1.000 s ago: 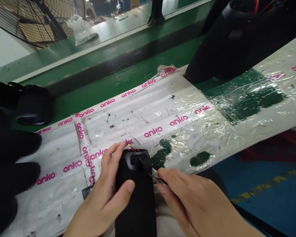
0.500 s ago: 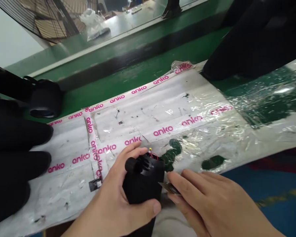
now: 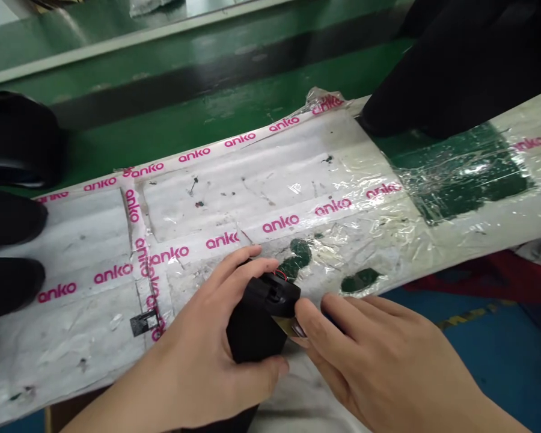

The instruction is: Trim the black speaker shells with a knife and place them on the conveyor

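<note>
Blade (image 3: pixel 285 326) moved farther across housing (image 3: pixel 255 334); right fingers (image 3: pixel 318 325) pinch blade, left fingers (image 3: pixel 240 281) wrap housing.

This looks like a workshop or factory, shown by scuffed white sheeting (image 3: pixel 234 204) patched with printed tape (image 3: pixel 281 223), a green surface (image 3: pixel 207 114) beyond it, bulky black units (image 3: pixel 469 66) at left and far right, and yellow-marked blue flooring (image 3: pixel 500 355) at near right.

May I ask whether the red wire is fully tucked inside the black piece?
Out, at least in part: red wire shows at the end of the black piece in the left hand.
</note>
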Action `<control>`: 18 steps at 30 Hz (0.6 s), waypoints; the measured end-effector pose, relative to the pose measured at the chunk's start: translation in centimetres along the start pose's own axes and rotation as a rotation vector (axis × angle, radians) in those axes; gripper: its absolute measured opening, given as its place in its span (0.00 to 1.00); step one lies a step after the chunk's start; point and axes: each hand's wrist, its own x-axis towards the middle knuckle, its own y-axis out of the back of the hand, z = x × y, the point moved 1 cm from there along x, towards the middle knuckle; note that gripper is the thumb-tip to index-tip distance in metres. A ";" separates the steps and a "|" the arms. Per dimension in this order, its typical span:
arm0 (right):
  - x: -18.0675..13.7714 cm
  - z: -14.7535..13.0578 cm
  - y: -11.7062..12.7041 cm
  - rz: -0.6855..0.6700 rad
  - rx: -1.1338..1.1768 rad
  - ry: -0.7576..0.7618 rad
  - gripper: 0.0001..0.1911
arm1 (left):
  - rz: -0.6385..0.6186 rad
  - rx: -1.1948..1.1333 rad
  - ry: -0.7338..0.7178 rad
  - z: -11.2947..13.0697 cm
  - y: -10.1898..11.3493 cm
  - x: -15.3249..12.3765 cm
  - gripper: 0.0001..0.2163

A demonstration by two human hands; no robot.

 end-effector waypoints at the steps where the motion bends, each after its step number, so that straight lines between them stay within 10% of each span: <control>1: 0.0 0.0 0.1 -0.003 -0.003 -0.006 0.12 | -0.026 0.012 0.017 0.2 0.1 0.1 0.42; 11: 0.1 -0.6 0.4 -0.041 -0.040 -0.072 0.23 | -0.063 0.055 0.061 0.8 -0.7 0.5 0.42; 18: -0.1 0.0 -0.7 -0.060 0.118 -0.052 0.12 | 0.007 0.059 -0.008 0.8 -0.8 0.6 0.39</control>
